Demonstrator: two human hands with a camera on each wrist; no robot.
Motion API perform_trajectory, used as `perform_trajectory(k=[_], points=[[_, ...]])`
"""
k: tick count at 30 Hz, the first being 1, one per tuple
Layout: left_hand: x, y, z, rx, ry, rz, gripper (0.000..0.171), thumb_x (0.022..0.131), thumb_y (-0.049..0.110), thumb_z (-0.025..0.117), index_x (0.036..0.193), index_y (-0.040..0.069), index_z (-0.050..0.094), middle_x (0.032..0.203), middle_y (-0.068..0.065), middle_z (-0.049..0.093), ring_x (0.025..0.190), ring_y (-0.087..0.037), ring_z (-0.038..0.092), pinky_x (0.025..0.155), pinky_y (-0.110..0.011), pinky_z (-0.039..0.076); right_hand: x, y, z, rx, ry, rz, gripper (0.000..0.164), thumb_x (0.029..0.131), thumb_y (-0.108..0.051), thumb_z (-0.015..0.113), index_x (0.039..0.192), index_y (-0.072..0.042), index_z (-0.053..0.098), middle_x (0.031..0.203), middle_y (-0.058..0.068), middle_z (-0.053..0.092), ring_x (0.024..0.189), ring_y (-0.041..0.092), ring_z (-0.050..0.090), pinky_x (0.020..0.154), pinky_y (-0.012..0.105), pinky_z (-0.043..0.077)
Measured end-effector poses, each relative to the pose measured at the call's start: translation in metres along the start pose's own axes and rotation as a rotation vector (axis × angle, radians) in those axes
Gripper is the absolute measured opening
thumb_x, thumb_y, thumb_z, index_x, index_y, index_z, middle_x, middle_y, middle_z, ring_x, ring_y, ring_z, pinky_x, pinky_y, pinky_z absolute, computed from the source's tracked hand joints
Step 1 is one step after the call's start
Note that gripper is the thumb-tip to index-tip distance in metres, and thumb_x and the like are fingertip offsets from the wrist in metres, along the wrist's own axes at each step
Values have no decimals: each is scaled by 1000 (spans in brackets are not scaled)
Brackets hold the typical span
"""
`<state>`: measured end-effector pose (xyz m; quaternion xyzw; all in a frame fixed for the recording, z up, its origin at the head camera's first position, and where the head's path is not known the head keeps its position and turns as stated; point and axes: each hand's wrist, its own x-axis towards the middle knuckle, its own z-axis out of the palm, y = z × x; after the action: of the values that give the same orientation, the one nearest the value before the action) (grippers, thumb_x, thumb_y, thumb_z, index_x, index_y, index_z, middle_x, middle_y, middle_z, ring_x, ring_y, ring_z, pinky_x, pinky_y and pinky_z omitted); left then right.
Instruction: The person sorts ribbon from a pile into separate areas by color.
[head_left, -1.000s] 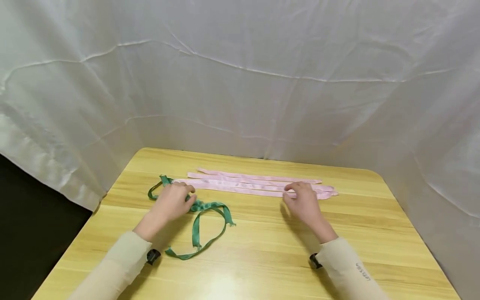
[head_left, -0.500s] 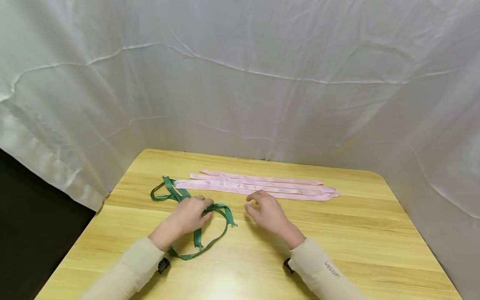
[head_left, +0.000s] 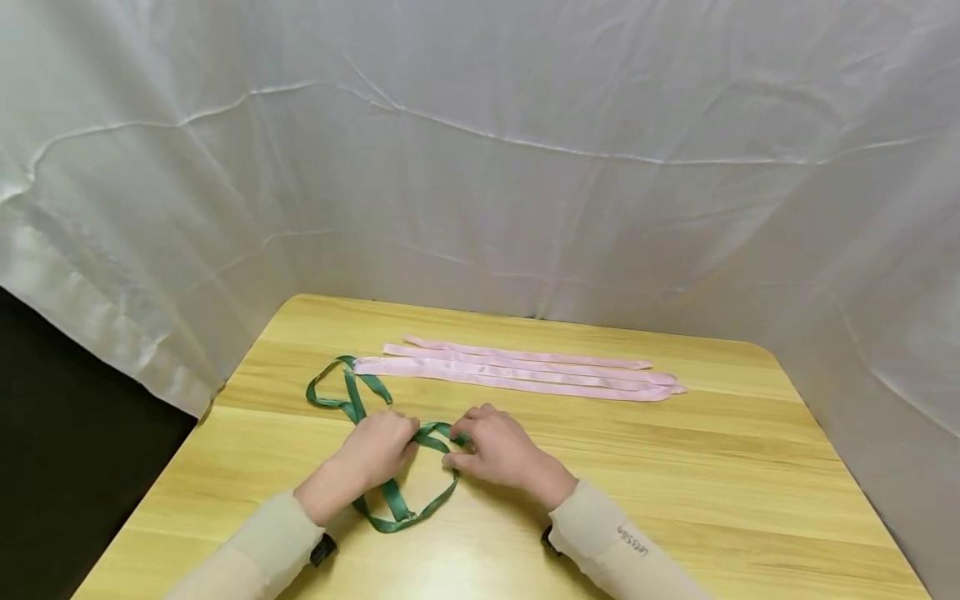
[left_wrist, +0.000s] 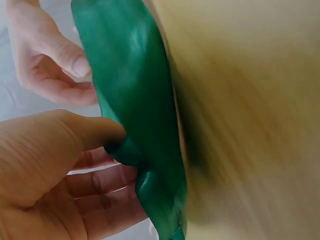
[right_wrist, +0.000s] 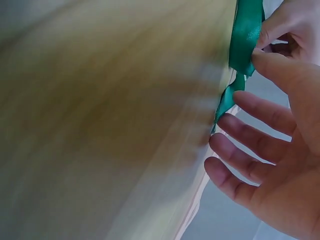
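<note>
A green satin ribbon point(head_left: 395, 500) lies in loose loops on the left part of the table. My left hand point(head_left: 375, 454) pinches it between thumb and fingers, as the left wrist view shows with the ribbon point(left_wrist: 137, 85) bunched under the thumb. At the loop's right side is my right hand point(head_left: 498, 450), its fingers spread apart. In the right wrist view, thumb and index fingertips are right at the green ribbon point(right_wrist: 245, 40), not closed around it. Several pink ribbons point(head_left: 420, 367) stretch side by side behind both hands, one frayed end meeting the green loops.
The wooden table point(head_left: 750, 467) has rounded back corners. A pale cloth curtain point(head_left: 525, 208) hangs behind it and along both sides. A dark area point(head_left: 67, 467) shows beyond the table's left edge.
My right hand has come left from the pink ribbons to the green ribbon. My left hand has slid right and nearer along the green ribbon, whose loops have shifted.
</note>
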<state>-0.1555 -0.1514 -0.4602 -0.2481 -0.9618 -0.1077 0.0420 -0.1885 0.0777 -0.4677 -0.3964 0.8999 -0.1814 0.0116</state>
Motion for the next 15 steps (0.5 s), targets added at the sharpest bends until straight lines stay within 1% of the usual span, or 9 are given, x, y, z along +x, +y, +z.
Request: perform_trajectory(k=[3,8,11,15], points=[[-5,3,-2,-21,-9,8,22,91,2,75,76,9,60,66,-4,59,59,-16,57,53,-31,45,1,-4,1,-29,-13,-7,29,92,-42,82,103,-16,80,105,0,75,91,14,61,79,29,51],[-14,9,-3,-67,-44,2,20,92,2,73,77,9,60,63,-3,55,55,-11,49,50,-28,41,1,-11,4,-73,-40,5,28,92,-42,82,102,-16,80,106,-1,73,93,16,60,76,29,49],[-18,12,-5,-65,-69,-7,20,91,4,74,77,9,61,63,-4,56,55,-13,51,50,-30,42,1,-15,4,-80,-40,-21,22,92,-37,82,100,-16,81,105,-1,73,93,17,60,77,30,50],[-21,14,-9,-17,-87,-19,26,90,7,76,71,12,59,63,-3,57,56,-17,57,51,-35,47,1,-18,6,-81,-39,-62,9,94,-25,79,93,-17,81,105,0,74,96,19,61,79,31,50]])
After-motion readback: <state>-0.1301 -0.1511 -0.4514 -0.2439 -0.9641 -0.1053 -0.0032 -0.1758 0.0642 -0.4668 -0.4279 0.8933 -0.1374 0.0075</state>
